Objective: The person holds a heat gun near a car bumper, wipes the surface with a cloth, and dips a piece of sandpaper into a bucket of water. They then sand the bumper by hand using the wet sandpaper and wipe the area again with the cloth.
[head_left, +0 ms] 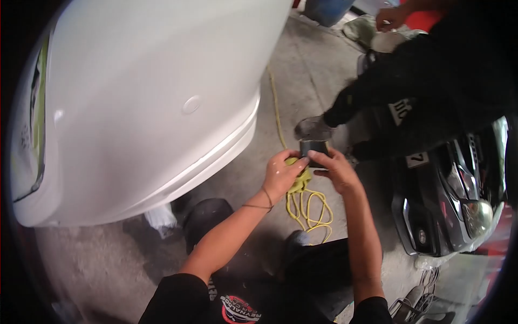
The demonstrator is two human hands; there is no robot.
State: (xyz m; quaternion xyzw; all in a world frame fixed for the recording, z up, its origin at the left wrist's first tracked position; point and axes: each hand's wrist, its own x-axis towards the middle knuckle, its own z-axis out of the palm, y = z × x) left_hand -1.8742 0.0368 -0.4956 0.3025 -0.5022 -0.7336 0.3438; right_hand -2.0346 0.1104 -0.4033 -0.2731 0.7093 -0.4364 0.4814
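Observation:
Out in front of my body, both hands meet around a small dark rectangular sheet [314,147] that looks like sandpaper. My left hand [279,175] pinches its left side, thumb pointing across to the right. On the other side my right hand [335,167] grips the right part, with the thumb on the near face and the fingers around the edge. A yellow-green bundle [298,182], cloth-like, shows just below the left fingers; I cannot tell whether that hand holds it. Left of my hands stands a white car bumper [156,108], glossy, with a round cap on it.
A yellow cord [277,105] runs along the concrete floor, with loose loops [315,213] below my hands. At right, a person in dark clothes [421,81] bends over, one shoe near my hands. Dark car bumper parts [431,210] lie beyond. A blue container [326,11] stands at the top.

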